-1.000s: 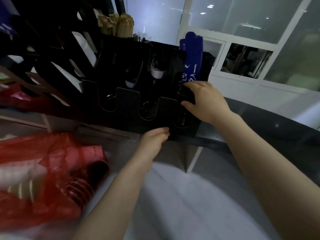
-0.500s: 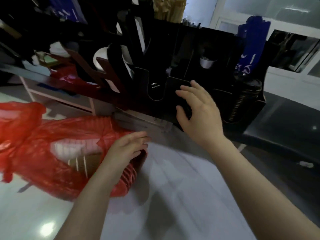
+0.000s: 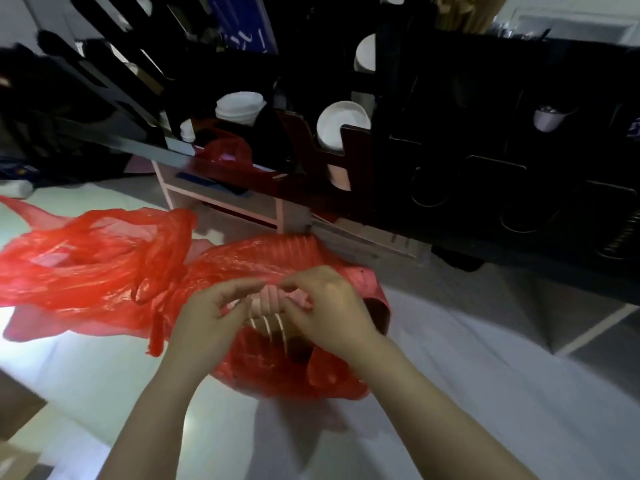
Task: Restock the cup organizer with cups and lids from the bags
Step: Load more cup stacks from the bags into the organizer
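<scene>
Unbagging | left hand [image 3: 207, 313], right hand [image 3: 332, 306] pinch red bag [image 3: 104, 271] apart over cup stack [image 3: 270, 318] | next: slide stack out toward cup organizer [image 3: 485, 150]

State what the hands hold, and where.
The left hand and right hand pinch the thin red plastic bag at its opening, above stacked brown paper cups.

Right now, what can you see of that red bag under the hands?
The red bag is thin, crinkled, see-through plastic, lying on the pale surface below the black organizer. Its loose top trails left. A stack of ribbed cups shows through it. The left hand and right hand pinch its film over them.
</scene>
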### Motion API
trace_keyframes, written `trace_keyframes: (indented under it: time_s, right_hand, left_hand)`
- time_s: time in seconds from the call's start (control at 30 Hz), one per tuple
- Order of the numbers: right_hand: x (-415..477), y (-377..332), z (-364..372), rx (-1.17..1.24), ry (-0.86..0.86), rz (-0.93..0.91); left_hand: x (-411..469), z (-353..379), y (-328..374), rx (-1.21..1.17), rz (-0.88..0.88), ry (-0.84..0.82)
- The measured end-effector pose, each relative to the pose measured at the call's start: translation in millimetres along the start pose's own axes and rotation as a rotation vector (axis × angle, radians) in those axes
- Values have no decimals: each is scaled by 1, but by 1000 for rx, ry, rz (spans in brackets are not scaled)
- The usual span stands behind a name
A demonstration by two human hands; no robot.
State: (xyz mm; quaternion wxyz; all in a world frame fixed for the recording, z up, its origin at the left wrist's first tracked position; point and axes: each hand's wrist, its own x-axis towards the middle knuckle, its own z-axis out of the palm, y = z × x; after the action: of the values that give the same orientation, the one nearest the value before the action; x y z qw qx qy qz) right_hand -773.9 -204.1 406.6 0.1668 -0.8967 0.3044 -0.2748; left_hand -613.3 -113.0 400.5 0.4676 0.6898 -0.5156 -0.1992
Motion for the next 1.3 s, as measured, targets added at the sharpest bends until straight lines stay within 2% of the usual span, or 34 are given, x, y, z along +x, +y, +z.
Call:
trace_keyframes:
  time_s: [0.1,0.2,0.33,0.47,0.53,0.67,0.77,0.87,0.97,1.03,1.17,1.23,1.3]
  right_hand:
    - [5,-4,25,-106,-169,0]
    - [-3,7,36,-288,-256,90]
    - [-31,36,33,-383,-250,282]
    - [-55,50,27,-315,-181,428]
    - [-63,50,26,-304,-190,475]
    - [-75,48,29,-318,-231,502]
    - [-84,47,28,-281,-160,489]
    - [-96,45,25,-217,-9,504]
    - [-109,42,24,-140,180,507]
    - [-114,39,26,-62,232,509]
    - [-118,33,34,20,286,542]
    - [-115,35,36,38,345,588]
    - [-111,39,36,13,363,629]
  left_hand:
    - [5,-4,-23,293,26,-165]
    - [4,0,-46,456,0,-328]
    - [9,-7,-74,457,51,-341]
    - [14,-7,-91,599,56,-527]
    - [12,-1,-93,648,72,-525]
    - [13,7,-100,630,76,-418]
    - [13,12,-103,644,51,-370]
    - [11,15,-106,671,60,-324]
    - [6,12,-106,665,41,-363]
    - [2,10,-98,667,56,-393]
    - [8,23,-64,585,412,-56]
    - [22,35,-46,566,416,-194]
    - [34,50,-38,686,336,-368]
